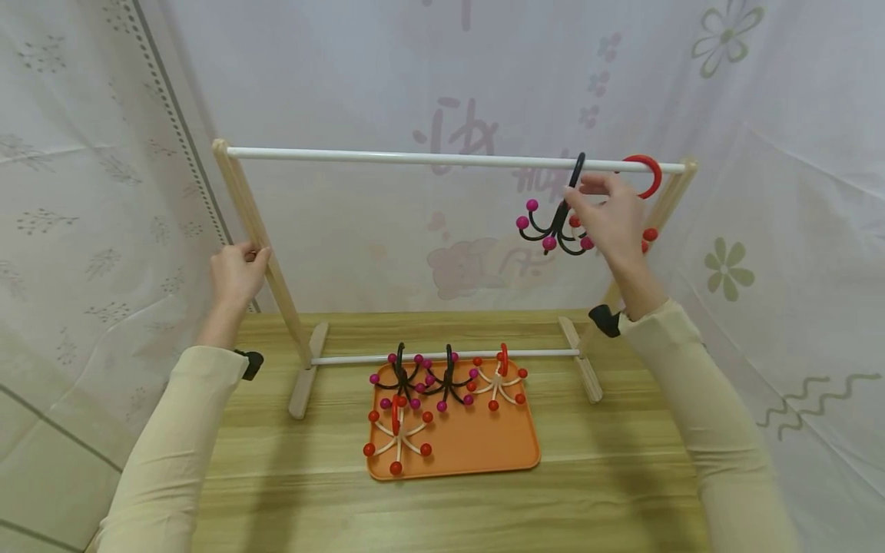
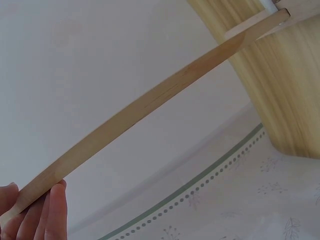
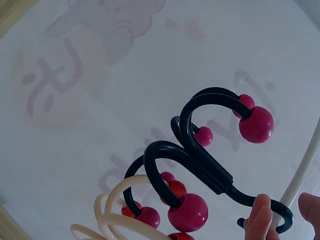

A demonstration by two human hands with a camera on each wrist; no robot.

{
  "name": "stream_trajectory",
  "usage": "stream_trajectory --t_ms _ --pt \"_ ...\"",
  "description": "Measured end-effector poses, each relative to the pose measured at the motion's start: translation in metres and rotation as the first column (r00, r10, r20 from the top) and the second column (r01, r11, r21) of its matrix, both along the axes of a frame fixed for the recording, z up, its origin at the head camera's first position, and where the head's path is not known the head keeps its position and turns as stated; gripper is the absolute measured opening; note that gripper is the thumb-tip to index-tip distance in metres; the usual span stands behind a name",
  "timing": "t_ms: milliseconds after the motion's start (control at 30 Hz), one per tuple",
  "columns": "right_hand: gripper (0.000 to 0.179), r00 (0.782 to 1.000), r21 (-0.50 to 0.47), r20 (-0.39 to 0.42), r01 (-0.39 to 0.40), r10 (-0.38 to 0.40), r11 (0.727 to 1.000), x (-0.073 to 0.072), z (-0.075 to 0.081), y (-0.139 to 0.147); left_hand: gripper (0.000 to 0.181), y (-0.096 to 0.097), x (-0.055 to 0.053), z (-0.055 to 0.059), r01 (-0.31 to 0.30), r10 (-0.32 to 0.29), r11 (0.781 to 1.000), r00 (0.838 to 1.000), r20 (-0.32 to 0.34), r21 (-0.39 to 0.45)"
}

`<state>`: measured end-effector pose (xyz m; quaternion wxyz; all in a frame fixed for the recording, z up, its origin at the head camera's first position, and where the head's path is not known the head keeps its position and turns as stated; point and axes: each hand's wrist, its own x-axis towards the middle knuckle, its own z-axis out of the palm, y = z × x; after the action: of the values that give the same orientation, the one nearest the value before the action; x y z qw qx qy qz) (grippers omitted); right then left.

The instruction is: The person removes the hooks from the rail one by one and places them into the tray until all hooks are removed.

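Fingers pinch a black, magenta-balled hook, right, and a wooden post, left.

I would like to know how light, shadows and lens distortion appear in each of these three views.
Head view: bright, with soft shadows on the table; left wrist view: dimmer, the wooden post looks slightly bowed, probably from the lens; right wrist view: also dim, soft highlights on the black hanger's pink balls.

Tilted black hook, pink-balled
Its crook is over the white top rail of the wooden rack, near the right end.
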<state>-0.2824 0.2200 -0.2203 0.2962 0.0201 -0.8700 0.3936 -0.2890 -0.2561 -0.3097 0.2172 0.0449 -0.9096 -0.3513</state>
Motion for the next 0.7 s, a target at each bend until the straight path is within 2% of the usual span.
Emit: stream_trajectory --t_ms 133,367,700 --pt "0.039 0.999 0.015 -0.02 -0.032 0.032 0.999 -0.007 -0.001 -0.002 0.041 -0.001 0.0 0.0 0.002 -0.002 1.0 1.0 0.002 0.004" --pt "0.027 0.996 -0.033 -0.063 -0.065 0.063 0.997 -0.014 -0.002 -0.004 0.043 -0.002 0.0 0.001 -0.003 0.003 1.0 1.0 0.013 0.01" --pt "0.031 0.994 -0.093 -0.053 -0.097 0.093 0.991 -0.014 -0.001 -0.002 0.04 -0.002 0.0 0.001 0.002 -0.002 1.0 1.0 -0.003 -0.002"
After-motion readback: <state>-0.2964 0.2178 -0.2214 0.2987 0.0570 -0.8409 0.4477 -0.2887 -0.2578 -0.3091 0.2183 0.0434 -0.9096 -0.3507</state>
